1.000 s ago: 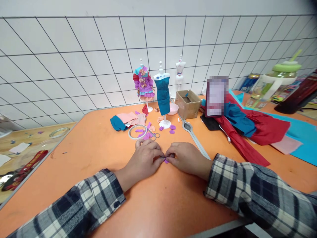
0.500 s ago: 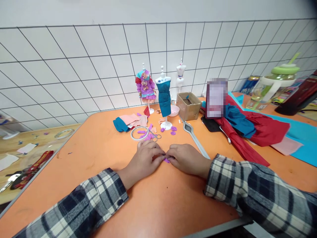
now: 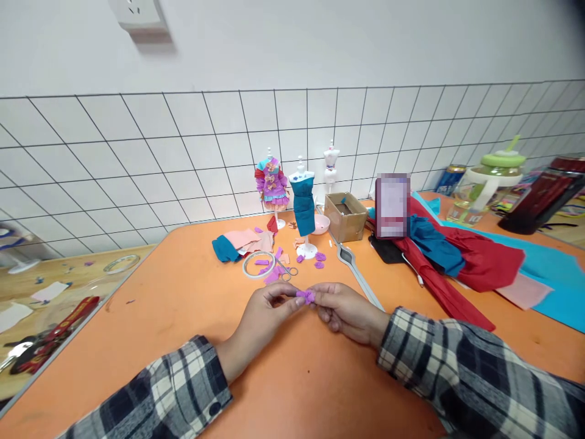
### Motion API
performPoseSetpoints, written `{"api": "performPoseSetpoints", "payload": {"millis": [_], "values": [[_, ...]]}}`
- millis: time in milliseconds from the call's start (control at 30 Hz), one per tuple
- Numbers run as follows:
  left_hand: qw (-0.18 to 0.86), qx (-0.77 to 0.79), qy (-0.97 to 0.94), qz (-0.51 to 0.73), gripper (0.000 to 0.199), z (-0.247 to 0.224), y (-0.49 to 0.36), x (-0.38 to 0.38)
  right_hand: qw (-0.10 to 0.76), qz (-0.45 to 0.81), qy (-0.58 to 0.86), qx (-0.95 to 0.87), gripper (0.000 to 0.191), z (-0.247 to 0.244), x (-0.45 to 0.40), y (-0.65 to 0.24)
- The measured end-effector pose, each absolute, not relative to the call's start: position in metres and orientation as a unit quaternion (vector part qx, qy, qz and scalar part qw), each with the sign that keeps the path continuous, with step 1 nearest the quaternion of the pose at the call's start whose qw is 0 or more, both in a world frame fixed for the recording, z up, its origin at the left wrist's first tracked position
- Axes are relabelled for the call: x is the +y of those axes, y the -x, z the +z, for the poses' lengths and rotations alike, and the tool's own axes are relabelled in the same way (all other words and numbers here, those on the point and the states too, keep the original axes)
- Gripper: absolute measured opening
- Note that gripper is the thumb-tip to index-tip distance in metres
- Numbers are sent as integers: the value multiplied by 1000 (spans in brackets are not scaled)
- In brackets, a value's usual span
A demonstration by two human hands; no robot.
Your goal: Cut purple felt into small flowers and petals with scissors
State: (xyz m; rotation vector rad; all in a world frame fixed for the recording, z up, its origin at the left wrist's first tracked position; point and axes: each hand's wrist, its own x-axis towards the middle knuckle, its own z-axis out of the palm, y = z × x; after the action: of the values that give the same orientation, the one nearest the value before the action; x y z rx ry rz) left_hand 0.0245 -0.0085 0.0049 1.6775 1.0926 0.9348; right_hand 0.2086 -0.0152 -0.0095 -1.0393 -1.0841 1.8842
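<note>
White square tiles with dark grout cover the wall behind a broad orange table (image 3: 173, 305). At the middle of the table a person in plaid sleeves holds a small piece of crumpled purple fabric (image 3: 305, 297) just above the surface. The left hand (image 3: 265, 314) and the right hand (image 3: 345, 311) meet at it, each with thumb and fingertips pinched on one side of the scrap and the other fingers loosely curled.

Just beyond the hands lie small scissors (image 3: 286, 271), a clear ring of tape (image 3: 258, 265) and loose purple fabric bits (image 3: 317, 261). Behind them stands a small white mannequin in a teal dress (image 3: 304, 207). To its left stands another mannequin in a purple ruffled dress (image 3: 272, 183), and a bare white one (image 3: 331, 161) stands near the wall. A heap of pink and teal cloth scraps (image 3: 240, 241) lies left of the tape. An open brown cardboard box (image 3: 346, 216) and a pink bowl (image 3: 320, 224) sit to the right of the teal mannequin. A long grey tool (image 3: 356, 271) runs diagonally close beside the right hand.

Further right, red and blue cloth (image 3: 461, 262) spreads wide, with a green-lidded drinking bottle (image 3: 487, 183) behind it.

Left of the hands the orange surface runs bare to its edge, where a lower wooden bench (image 3: 55, 286) holds clutter. Near the person, the table between the forearms lies open.
</note>
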Motion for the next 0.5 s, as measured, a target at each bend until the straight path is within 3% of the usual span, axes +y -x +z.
{"api": "performPoseSetpoints", "payload": {"millis": [100, 200, 333, 500], "values": [[468, 445, -664, 377, 23, 4, -23, -8, 339, 662, 452, -493, 28, -11, -15, -210], [473, 451, -662, 367, 23, 2, -21, -7, 364, 512, 493, -602, 29, -5, -15, -213], [461, 446, -692, 332, 24, 0, -20, -6, 371, 321, 471, -733, 16, 5, -18, -215], [470, 442, -676, 356, 36, -1, -21, -8, 391, 329, 498, -701, 13, 2, -19, -212]]}}
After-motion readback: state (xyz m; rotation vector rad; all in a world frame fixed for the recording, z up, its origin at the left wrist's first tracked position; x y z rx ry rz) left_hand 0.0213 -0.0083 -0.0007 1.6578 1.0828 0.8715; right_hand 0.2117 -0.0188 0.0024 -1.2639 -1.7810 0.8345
